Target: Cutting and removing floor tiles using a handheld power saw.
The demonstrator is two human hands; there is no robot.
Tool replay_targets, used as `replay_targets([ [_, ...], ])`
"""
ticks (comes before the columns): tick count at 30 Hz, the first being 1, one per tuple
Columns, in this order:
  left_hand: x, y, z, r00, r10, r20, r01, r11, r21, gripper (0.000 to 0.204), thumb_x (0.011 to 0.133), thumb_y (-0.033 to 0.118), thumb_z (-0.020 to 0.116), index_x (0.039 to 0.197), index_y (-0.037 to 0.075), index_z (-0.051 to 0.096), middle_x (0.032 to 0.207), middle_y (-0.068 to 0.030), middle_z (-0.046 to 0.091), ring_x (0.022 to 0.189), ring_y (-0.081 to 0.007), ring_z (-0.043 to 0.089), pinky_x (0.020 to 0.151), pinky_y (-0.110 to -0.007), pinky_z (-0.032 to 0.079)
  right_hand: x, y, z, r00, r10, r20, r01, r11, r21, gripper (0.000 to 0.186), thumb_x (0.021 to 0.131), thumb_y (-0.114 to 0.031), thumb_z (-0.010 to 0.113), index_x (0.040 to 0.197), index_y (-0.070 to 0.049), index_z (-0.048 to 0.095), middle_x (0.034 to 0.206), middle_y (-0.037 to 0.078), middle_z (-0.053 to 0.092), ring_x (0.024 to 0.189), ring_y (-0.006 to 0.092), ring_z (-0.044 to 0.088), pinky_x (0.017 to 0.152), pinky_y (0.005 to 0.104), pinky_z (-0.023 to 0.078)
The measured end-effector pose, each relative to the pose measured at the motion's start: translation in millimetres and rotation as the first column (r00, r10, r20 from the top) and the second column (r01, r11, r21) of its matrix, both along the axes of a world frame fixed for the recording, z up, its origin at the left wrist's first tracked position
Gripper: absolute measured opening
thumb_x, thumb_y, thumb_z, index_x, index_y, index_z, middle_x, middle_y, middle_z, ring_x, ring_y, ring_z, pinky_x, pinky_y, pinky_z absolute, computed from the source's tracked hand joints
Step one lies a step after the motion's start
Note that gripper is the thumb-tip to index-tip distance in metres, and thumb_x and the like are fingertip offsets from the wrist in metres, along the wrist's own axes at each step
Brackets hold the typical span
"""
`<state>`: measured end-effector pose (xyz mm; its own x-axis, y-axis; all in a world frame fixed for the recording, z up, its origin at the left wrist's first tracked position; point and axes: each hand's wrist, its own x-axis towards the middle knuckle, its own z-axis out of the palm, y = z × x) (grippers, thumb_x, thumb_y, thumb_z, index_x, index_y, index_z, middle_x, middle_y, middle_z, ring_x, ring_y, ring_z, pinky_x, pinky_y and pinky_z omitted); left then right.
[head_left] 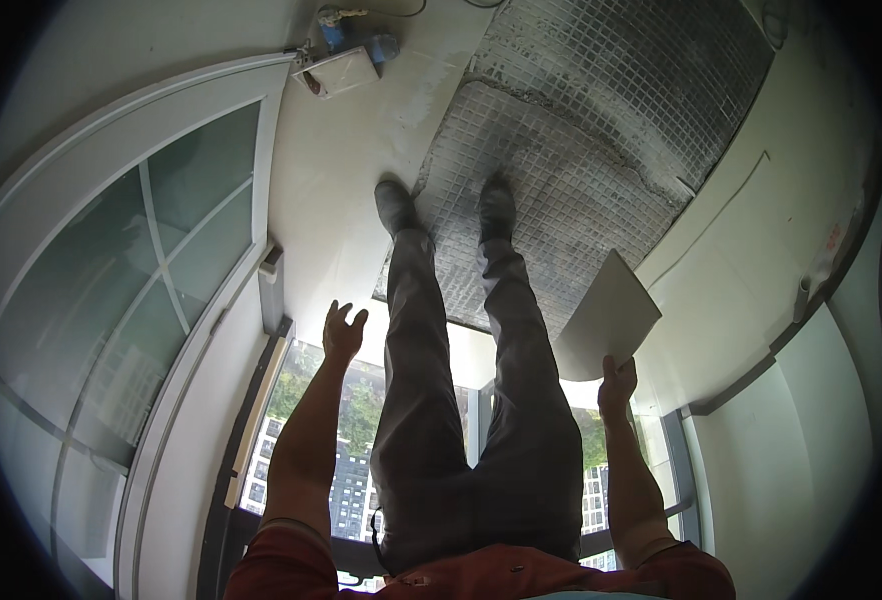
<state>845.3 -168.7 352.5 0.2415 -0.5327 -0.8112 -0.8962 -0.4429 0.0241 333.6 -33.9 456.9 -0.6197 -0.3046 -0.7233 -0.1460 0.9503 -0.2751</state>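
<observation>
My right hand (618,387) is closed on the lower edge of a thin, flat grey tile piece (611,318). The piece is tilted up beside my right leg, its pointed corner away from me. Off to the left of my legs, my left hand (343,332) holds nothing, its fingers spread. Under and ahead of my feet lies a dark grey floor patch (561,180) with a grid pattern. A ragged ridge runs across this patch.
A white-framed glass door (141,250) stands on the left. Near its far end are a light rectangular piece (339,74) and a blue object (332,32), with a cable. Smooth pale floor (351,150) borders the gridded patch. Windows (356,400) show behind my legs.
</observation>
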Motion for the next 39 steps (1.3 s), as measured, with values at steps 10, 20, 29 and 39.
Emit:
replay_targets([
  [10, 43, 109, 79, 0.976, 0.196, 0.090, -0.200, 0.979, 0.045, 0.050, 0.086, 0.039, 0.070, 0.115, -0.001, 0.068, 0.136, -0.0299, 0.052, 0.130, -0.0402, 0.049, 0.108, -0.044, 0.040, 2, 23, 15, 0.991, 0.130, -0.020, -0.131, 0.990, -0.057, 0.029, 0.089, -0.020, 0.063, 0.105, 0.004, 0.060, 0.097, 0.018, 0.067, 0.090, 0.0290, 0.064, 0.083, 0.0390, 0.048],
  [20, 115, 173, 139, 0.916, 0.394, 0.075, -0.397, 0.917, 0.041, 0.049, 0.087, 0.037, 0.070, 0.119, 0.000, 0.067, 0.139, -0.0252, 0.052, 0.135, -0.0346, 0.045, 0.113, -0.039, 0.033, 36, 15, 37, 0.956, 0.292, -0.040, -0.292, 0.956, 0.008, 0.027, 0.091, -0.019, 0.061, 0.104, 0.005, 0.060, 0.100, 0.020, 0.066, 0.095, 0.0307, 0.064, 0.085, 0.0398, 0.048],
  [29, 180, 151, 123, 0.944, 0.330, -0.022, -0.329, 0.944, 0.029, 0.049, 0.088, 0.036, 0.069, 0.121, 0.001, 0.066, 0.139, -0.0247, 0.052, 0.133, -0.0347, 0.047, 0.112, -0.039, 0.036, 93, 51, 83, 0.935, 0.313, -0.167, -0.321, 0.947, -0.024, 0.032, 0.091, -0.019, 0.061, 0.109, 0.007, 0.059, 0.104, 0.021, 0.065, 0.099, 0.0339, 0.064, 0.088, 0.0424, 0.047],
  [39, 273, 201, 213, 0.946, 0.324, 0.027, -0.325, 0.945, 0.023, 0.047, 0.089, 0.031, 0.068, 0.121, -0.002, 0.065, 0.137, -0.0251, 0.054, 0.133, -0.0341, 0.048, 0.111, -0.038, 0.036, 143, 125, 133, 0.959, 0.239, -0.150, -0.257, 0.959, -0.118, 0.032, 0.092, -0.019, 0.060, 0.111, 0.006, 0.061, 0.108, 0.022, 0.066, 0.102, 0.0357, 0.063, 0.090, 0.0417, 0.047],
])
